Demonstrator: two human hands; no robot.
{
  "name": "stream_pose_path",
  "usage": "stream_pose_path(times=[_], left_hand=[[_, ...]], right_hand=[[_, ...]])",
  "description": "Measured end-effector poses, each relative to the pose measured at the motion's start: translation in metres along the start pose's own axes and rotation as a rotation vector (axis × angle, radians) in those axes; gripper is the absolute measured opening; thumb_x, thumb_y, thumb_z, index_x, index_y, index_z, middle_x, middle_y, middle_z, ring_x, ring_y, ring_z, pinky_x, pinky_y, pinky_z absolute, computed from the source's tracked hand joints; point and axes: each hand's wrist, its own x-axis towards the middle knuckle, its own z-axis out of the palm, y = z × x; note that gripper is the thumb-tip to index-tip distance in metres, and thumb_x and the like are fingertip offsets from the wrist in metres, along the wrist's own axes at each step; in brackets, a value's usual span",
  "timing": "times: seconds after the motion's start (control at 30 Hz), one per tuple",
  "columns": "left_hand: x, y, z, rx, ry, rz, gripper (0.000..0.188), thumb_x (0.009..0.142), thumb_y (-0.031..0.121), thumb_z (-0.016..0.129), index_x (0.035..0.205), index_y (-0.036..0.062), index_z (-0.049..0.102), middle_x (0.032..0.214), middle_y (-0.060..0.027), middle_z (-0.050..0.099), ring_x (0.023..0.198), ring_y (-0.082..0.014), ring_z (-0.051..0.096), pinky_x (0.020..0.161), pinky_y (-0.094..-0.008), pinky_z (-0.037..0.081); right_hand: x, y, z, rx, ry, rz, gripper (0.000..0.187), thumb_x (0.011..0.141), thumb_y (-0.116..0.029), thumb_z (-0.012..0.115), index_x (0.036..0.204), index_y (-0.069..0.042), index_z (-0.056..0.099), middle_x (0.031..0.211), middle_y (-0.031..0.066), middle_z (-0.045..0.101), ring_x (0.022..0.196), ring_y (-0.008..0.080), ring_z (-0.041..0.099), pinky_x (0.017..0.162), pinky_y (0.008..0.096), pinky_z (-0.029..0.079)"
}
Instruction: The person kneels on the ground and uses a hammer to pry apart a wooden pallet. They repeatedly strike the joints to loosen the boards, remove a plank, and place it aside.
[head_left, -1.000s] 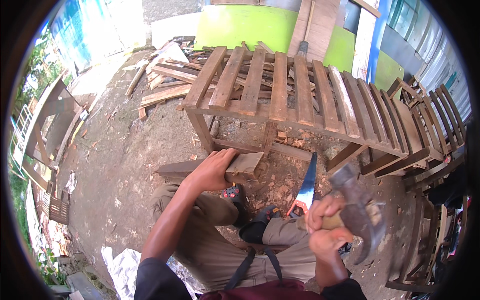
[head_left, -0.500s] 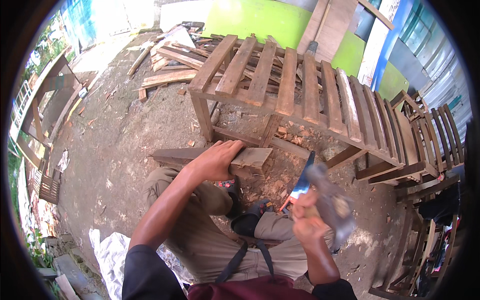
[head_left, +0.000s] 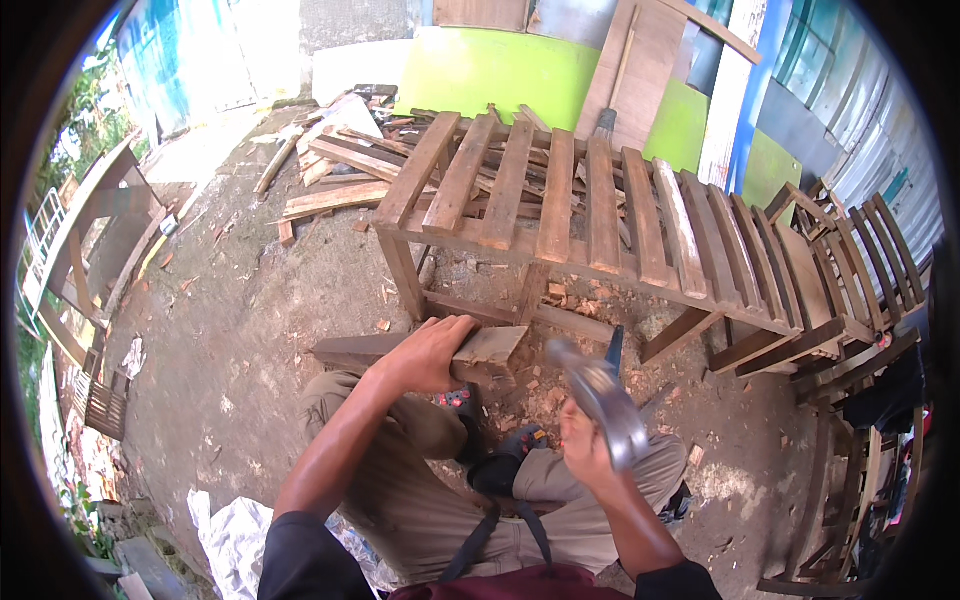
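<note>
My left hand (head_left: 432,357) rests over the top of a thick wooden beam (head_left: 497,348), its fingers bent over the far edge. The beam lies crosswise in front of my knees, its cut end facing right. My right hand (head_left: 583,440) is closed around what looks like a hammer (head_left: 605,402); its shiny metal head is smeared by motion, and the handle is mostly hidden by the fist. The hammer is raised to the right of the beam, apart from it. Behind it shows part of a handsaw's blue blade (head_left: 614,348); the saw's handle is hidden.
A long slatted wooden bench frame (head_left: 560,200) stands just ahead and runs right. Scrap boards (head_left: 340,195) lie heaped behind it. Wood chips (head_left: 545,400) litter the dirt floor. More slatted furniture (head_left: 850,290) stands at right; a white sheet (head_left: 235,535) lies at lower left.
My right hand and the hammer have swung left toward the beam, covering the saw's handle. My left hand keeps its hold on the beam. The whole view has shifted slightly.
</note>
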Motion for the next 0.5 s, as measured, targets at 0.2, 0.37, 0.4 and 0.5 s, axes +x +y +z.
stream_pose_path(times=[0.2, 0.37, 0.4, 0.5], left_hand=[[-0.006, -0.005, 0.007, -0.008, -0.014, 0.014, 0.076, 0.063, 0.016, 0.08, 0.129, 0.0012, 0.045, 0.122, -0.0184, 0.057, 0.12, -0.0338, 0.053, 0.1, -0.0427, 0.039], [0.001, -0.004, -0.001, -0.04, -0.057, -0.003, 0.078, 0.061, 0.014, 0.077, 0.131, 0.0028, 0.047, 0.124, -0.0189, 0.057, 0.12, -0.0373, 0.052, 0.102, -0.0422, 0.042], [0.004, -0.001, 0.0, -0.047, -0.053, 0.008, 0.078, 0.061, 0.014, 0.077, 0.132, 0.0025, 0.047, 0.125, -0.0191, 0.057, 0.12, -0.0372, 0.052, 0.102, -0.0423, 0.042], [0.002, -0.004, 0.003, -0.092, -0.073, 0.019, 0.077, 0.061, 0.013, 0.077, 0.132, 0.0005, 0.05, 0.125, -0.0196, 0.057, 0.121, -0.0372, 0.053, 0.101, -0.0434, 0.044]], right_hand=[[-0.001, -0.029, -0.01, 0.383, 0.084, 0.226, 0.046, 0.104, -0.051, 0.038, 0.1, -0.006, 0.045, 0.065, 0.0006, 0.043, 0.048, 0.0093, 0.039, 0.041, 0.024, 0.033], [0.001, -0.024, -0.009, 0.802, -0.025, 0.043, 0.052, 0.1, -0.06, 0.039, 0.093, -0.009, 0.04, 0.063, 0.0017, 0.041, 0.047, 0.0113, 0.039, 0.041, 0.0246, 0.033], [-0.004, -0.014, 0.004, 0.528, 0.063, 0.087, 0.051, 0.101, -0.058, 0.039, 0.093, -0.008, 0.043, 0.062, 0.0008, 0.041, 0.046, 0.0105, 0.039, 0.04, 0.0251, 0.033], [0.003, 0.015, 0.017, 0.245, -0.023, 0.35, 0.05, 0.103, -0.055, 0.038, 0.094, -0.007, 0.046, 0.061, 0.0004, 0.041, 0.045, 0.0094, 0.04, 0.039, 0.0257, 0.034]])
